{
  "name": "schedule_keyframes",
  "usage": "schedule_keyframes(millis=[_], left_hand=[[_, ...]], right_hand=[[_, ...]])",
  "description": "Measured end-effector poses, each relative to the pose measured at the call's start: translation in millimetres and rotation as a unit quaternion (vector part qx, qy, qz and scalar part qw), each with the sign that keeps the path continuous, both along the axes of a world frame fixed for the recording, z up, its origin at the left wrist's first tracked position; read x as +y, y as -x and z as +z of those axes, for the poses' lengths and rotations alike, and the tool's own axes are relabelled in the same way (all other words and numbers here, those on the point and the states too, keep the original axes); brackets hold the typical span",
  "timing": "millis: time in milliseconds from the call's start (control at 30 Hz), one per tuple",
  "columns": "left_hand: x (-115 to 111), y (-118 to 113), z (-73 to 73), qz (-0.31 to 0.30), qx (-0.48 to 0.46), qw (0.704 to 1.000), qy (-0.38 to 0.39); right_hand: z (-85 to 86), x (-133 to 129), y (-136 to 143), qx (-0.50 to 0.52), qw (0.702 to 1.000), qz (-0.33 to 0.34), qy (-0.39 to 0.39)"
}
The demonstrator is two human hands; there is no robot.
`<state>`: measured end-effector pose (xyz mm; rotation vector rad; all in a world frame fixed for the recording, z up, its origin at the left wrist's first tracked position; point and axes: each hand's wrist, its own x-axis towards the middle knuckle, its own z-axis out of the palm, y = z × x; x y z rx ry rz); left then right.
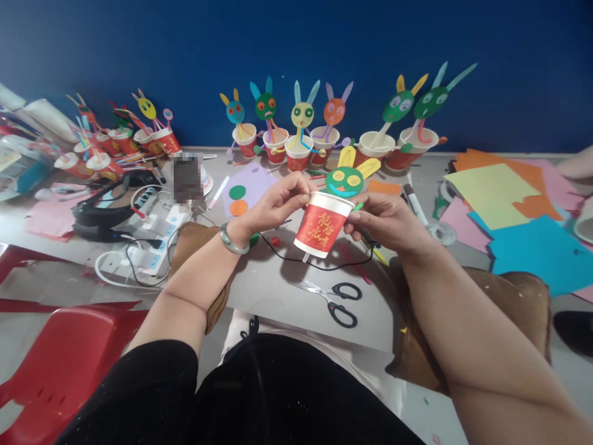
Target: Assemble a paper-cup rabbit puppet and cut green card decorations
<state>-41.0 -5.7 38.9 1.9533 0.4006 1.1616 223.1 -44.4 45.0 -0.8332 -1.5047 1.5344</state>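
A red paper cup (323,224) with gold lettering is held upright, slightly tilted, above the table in front of me. My left hand (290,199) pinches its rim on the left side. On the right side my right hand (377,217) grips the cup near the rim, with a small green piece (358,206) by its fingertips. A green paper rabbit face (344,180) with yellow ears and yellow eyes rises from behind the cup's rim. A pale stick end (306,257) pokes out below the cup. Scissors (334,298) with black handles lie on the table beneath.
Several finished rabbit-face cups (299,152) stand along the blue wall, with more cups (104,162) at the far left. Coloured paper sheets (523,216) spread over the right side. A power strip (156,246) with cables and a black headset (104,207) lie at left.
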Motion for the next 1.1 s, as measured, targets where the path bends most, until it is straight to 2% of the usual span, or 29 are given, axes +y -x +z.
schedule_keyframes(millis=[300,500,667,867,1100], left_hand=[[2.6,-2.0,0.6,0.080,-0.063,0.990,0.099],[6.3,6.9,4.1,0.056,-0.079,0.988,0.124],[11.1,12.1,-1.6,0.026,-0.042,0.992,0.118],[16.9,10.6,-9.5,0.044,-0.009,0.993,0.108],[11.5,12.6,-6.0,0.074,0.038,0.993,0.085]], right_hand=[[-6.9,-0.8,7.3,-0.020,0.997,-0.042,-0.059],[-6.8,1.0,2.8,0.001,0.995,-0.075,-0.064],[-10.6,1.7,1.3,-0.015,0.992,-0.088,-0.087],[-14.0,-1.4,3.6,-0.057,0.988,-0.087,-0.111],[-11.5,-3.7,3.1,-0.122,0.976,-0.094,-0.154]])
